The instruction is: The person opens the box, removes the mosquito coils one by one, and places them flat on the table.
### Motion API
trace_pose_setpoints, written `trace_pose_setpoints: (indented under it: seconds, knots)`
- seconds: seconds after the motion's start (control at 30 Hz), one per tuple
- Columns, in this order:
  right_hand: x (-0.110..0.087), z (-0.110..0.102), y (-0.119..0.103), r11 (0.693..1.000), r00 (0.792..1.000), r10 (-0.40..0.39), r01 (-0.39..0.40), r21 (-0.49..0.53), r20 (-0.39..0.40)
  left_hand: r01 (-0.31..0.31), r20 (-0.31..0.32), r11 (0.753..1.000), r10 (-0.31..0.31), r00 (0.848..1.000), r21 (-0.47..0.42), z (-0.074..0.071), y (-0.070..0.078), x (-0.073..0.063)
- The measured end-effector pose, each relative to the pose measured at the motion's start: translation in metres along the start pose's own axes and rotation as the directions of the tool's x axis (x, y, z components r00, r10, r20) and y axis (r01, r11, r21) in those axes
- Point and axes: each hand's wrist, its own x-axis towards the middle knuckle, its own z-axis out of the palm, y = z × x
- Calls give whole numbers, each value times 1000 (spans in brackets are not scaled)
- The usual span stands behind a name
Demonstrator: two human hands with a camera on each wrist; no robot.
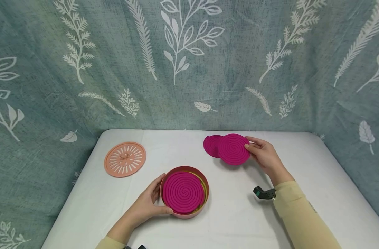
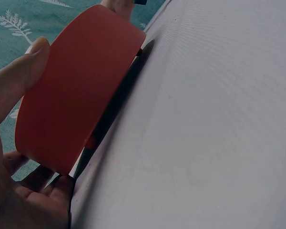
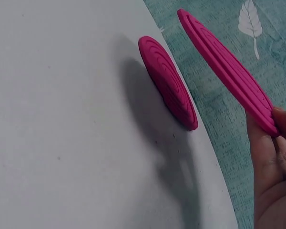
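My left hand grips a round coral-pink container from its left side, thumb at the near rim and fingers round the wall. The left wrist view shows the container's outer wall and small feet under it. Inside lies a magenta mosquito coil, with a yellow edge showing beneath it. At the back right, my right hand pinches another magenta mosquito coil by its right edge, raised above the white table. A third coil lies on the table, partly hidden behind the raised one in the head view.
A round coral slotted lid with a small knob lies at the left of the white table. Behind the table hangs a green leaf-patterned cloth, which also runs down both sides.
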Motion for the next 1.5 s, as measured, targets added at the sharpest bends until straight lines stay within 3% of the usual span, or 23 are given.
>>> trace_pose_setpoints:
  seconds: [0.2,1.0,1.5]
  knots:
    - [7,-11,5,998,1000,7,-6,63,-13,12,8,1000,-12,1000,-14,0,1,-2]
    - [23,-52,13,992,988,92,-80,95,-127,12,13,1000,-12,1000,-25,-1,6,0]
    - [33,-70,24,988,980,141,-129,88,-142,16,3,1000,-16,1000,-14,-1,6,1]
